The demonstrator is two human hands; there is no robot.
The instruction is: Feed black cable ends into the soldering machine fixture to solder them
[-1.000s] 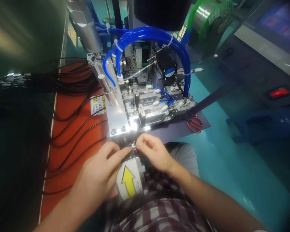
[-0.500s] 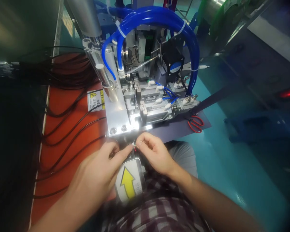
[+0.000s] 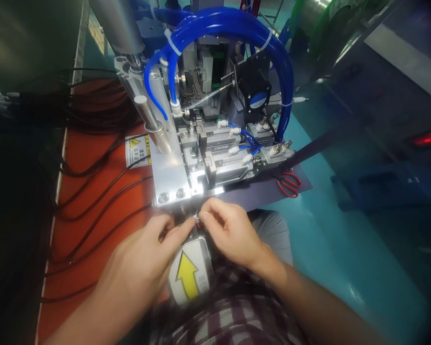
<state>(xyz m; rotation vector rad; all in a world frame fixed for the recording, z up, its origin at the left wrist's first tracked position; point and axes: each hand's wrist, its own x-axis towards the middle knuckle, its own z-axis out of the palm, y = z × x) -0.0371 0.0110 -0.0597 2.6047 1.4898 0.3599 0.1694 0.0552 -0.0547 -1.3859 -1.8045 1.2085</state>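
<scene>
Just in front of the machine's metal block (image 3: 170,172), my two hands meet over a narrow metal track. My left hand (image 3: 149,251) pinches a tiny silvery part with a short red piece (image 3: 197,221) at its thumb tip; its exact kind is too small to make out. Close on the other side, my right hand (image 3: 228,227) has thumb and fingertips drawn together beside the small part. Whether anything sits between those right fingertips is hidden. Below the hands is a white plate with a yellow arrow (image 3: 187,275).
Thick blue air hoses (image 3: 230,24) arch above the small cylinders (image 3: 233,165). Red-handled scissors (image 3: 289,184) lie on the grey plate at the right. Black cables (image 3: 104,211) run over the orange surface (image 3: 93,191) on the left, near a warning label (image 3: 138,151).
The view has shifted slightly, moving the machine a little left in the picture. My right fingertips now stand slightly farther from the small part; my left hand keeps its pinch.
</scene>
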